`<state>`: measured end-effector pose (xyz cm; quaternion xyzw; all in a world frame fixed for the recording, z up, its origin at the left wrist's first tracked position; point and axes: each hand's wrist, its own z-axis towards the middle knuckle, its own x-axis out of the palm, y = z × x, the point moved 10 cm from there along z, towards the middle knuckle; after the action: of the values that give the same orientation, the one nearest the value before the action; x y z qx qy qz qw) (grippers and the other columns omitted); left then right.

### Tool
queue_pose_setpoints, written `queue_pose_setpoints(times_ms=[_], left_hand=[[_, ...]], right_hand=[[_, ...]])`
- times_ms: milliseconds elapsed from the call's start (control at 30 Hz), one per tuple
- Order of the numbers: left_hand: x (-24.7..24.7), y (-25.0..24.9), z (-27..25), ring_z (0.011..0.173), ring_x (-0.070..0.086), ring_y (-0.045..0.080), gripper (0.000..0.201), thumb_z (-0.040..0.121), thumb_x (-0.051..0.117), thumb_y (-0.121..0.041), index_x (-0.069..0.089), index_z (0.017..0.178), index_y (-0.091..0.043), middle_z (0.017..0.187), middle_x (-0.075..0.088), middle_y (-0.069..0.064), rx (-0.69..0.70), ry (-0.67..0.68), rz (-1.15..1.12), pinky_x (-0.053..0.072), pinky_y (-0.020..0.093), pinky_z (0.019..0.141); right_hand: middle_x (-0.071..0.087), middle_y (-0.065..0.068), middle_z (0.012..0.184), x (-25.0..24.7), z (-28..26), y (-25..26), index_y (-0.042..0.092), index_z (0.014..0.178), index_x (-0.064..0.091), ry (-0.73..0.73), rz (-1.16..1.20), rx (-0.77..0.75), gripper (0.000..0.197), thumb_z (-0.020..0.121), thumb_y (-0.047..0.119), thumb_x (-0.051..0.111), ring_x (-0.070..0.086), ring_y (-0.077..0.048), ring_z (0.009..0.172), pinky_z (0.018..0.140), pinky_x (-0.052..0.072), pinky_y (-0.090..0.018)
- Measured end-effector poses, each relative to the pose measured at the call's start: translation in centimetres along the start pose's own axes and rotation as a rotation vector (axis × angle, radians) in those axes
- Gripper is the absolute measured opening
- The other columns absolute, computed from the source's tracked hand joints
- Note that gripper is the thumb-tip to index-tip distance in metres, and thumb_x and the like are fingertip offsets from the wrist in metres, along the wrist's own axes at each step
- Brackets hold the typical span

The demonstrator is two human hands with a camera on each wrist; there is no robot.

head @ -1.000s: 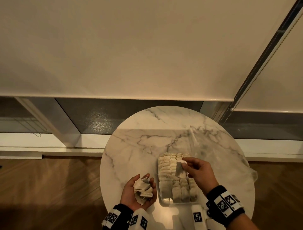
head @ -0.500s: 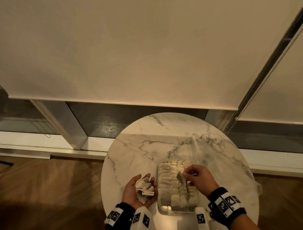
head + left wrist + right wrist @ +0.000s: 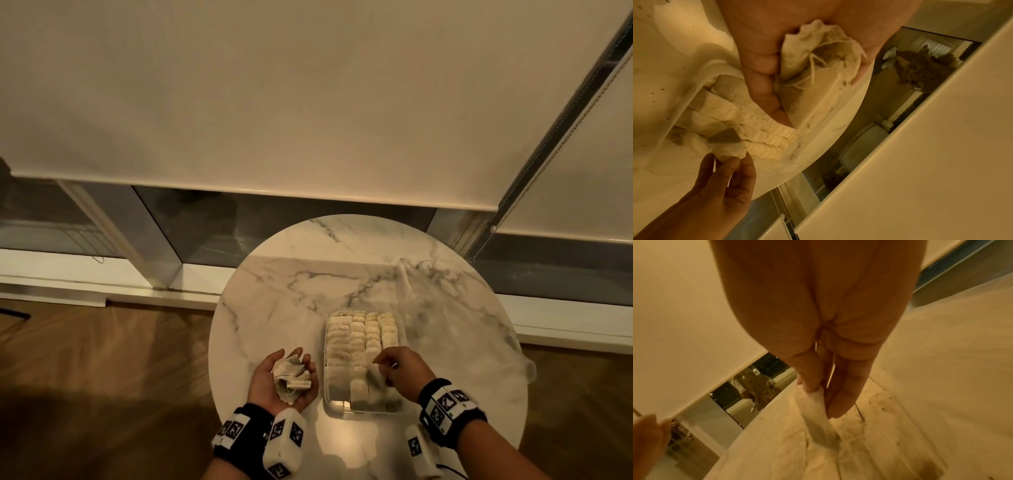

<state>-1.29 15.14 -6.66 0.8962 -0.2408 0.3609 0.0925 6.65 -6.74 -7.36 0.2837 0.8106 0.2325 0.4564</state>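
- Two hands are working, each wearing a marker band at the wrist.
- The left hand is lying palm up just left of the box, its fingers cupping a bunch of tea bags. It seems to be serving as the supply, kept close so the other hand is reaching only a short way.
- The bunch is holding several bags, crumpled, with their strings tangling. The exact number cannot be told.
- The right hand is hovering over the near right part of the box, its fingertips pinching one bag by its top edge.
- The lower end of that bag is hanging down into the box. It is probably being gripped at the top so that it goes in on edge like the others.
- One box, clear-walled, is sitting on the near half of the table, between the two hands.
- Inside it, four rows of bags are standing on edge, running near to far. They are packing tight at the far end and sitting looser and darker at the near end, which looks like the part being filled.
- One round, marble-veined table is carrying everything.
- One piece of clear plastic is lying right of and beyond the box, apart from both hands. It is likely a wrapper set out of the way.
- Beyond the table, wood floor is showing below window glass, and two blinds are hanging most of the way down.
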Motion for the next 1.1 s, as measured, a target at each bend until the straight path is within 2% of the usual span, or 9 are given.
queue_pose_setpoints(times_ms=[100,200,333,433,533,600,700,867,1100], left_hand=[[-0.4,0.1,-0.2,0.071,0.062,0.031,0.026,0.083,0.054,-0.03,0.067,0.086,-0.008,0.084,0.066,0.013,0.012,0.0,-0.005,0.055,0.041,0.066],[-1.0,0.0,-0.5,0.07,0.063,0.032,0.027,0.083,0.054,-0.03,0.067,0.086,-0.008,0.083,0.066,0.013,0.018,-0.007,-0.014,0.056,0.041,0.066],[-1.7,-0.1,-1.0,0.071,0.063,0.032,0.028,0.084,0.054,-0.032,0.068,0.086,-0.007,0.083,0.066,0.013,0.011,-0.01,-0.036,0.056,0.041,0.066],[-2.1,-0.4,-1.3,0.072,0.062,0.031,0.028,0.083,0.054,-0.031,0.068,0.085,-0.007,0.083,0.066,0.013,0.018,-0.016,-0.037,0.055,0.041,0.066],[-2.5,-0.5,-1.6,0.072,0.062,0.031,0.028,0.084,0.055,-0.031,0.068,0.085,-0.007,0.083,0.066,0.013,0.02,-0.023,-0.049,0.055,0.04,0.065],[-2.8,-0.5,-1.6,0.071,0.062,0.032,0.028,0.083,0.055,-0.031,0.068,0.085,-0.007,0.083,0.066,0.013,0.02,-0.033,-0.05,0.055,0.041,0.065],[-3.0,-0.6,-1.6,0.072,0.062,0.031,0.028,0.084,0.054,-0.031,0.068,0.085,-0.007,0.083,0.066,0.013,0.019,-0.04,-0.043,0.055,0.04,0.067],[-2.8,-0.8,-1.4,0.072,0.062,0.031,0.027,0.083,0.055,-0.031,0.068,0.085,-0.007,0.084,0.066,0.013,0.016,-0.04,-0.035,0.055,0.04,0.067],[-2.3,-0.5,-0.9,0.07,0.062,0.031,0.028,0.084,0.054,-0.032,0.067,0.085,-0.008,0.082,0.066,0.012,-0.007,-0.044,-0.019,0.055,0.039,0.065]], right_hand=[[0.069,0.004,0.089,1.4,0.0,1.1,0.035,0.083,0.065,0.091,-0.098,-0.049,0.028,0.092,0.009,0.06,0.064,-0.01,0.073,0.071,0.055,-0.023],[0.067,0.009,0.087,2.4,0.0,1.8,0.038,0.08,0.063,0.15,-0.174,-0.09,0.03,0.093,0.011,0.059,0.059,-0.005,0.072,0.069,0.049,-0.018],[0.068,0.009,0.093,1.1,0.3,1.8,0.036,0.084,0.066,0.131,-0.275,-0.093,0.023,0.091,0.014,0.061,0.061,-0.009,0.086,0.078,0.047,-0.019],[0.067,0.01,0.089,-0.8,0.5,0.9,0.035,0.082,0.065,0.121,-0.338,-0.069,0.023,0.089,0.013,0.063,0.062,-0.009,0.084,0.074,0.044,-0.017],[0.066,0.011,0.084,-1.5,0.3,-0.2,0.032,0.082,0.069,0.143,-0.352,-0.025,0.021,0.088,0.012,0.065,0.062,-0.009,0.082,0.075,0.046,-0.019],[0.068,0.009,0.092,-1.1,0.0,-1.1,0.031,0.088,0.072,0.163,-0.402,0.009,0.016,0.088,0.016,0.068,0.062,-0.009,0.087,0.079,0.046,-0.019],[0.068,0.007,0.097,-0.2,-0.1,-2.2,0.035,0.087,0.071,0.173,-0.446,0.039,0.018,0.087,0.017,0.068,0.062,-0.011,0.092,0.082,0.047,-0.019],[0.069,0.003,0.108,0.5,0.0,-2.3,0.031,0.099,0.073,0.172,-0.543,0.029,0.019,0.09,0.018,0.062,0.064,-0.015,0.099,0.086,0.047,-0.02],[0.064,0.0,0.117,0.4,0.3,-1.8,0.035,0.11,0.067,0.082,-0.716,0.026,0.026,0.092,0.022,0.055,0.063,-0.02,0.1,0.088,0.052,-0.031]])
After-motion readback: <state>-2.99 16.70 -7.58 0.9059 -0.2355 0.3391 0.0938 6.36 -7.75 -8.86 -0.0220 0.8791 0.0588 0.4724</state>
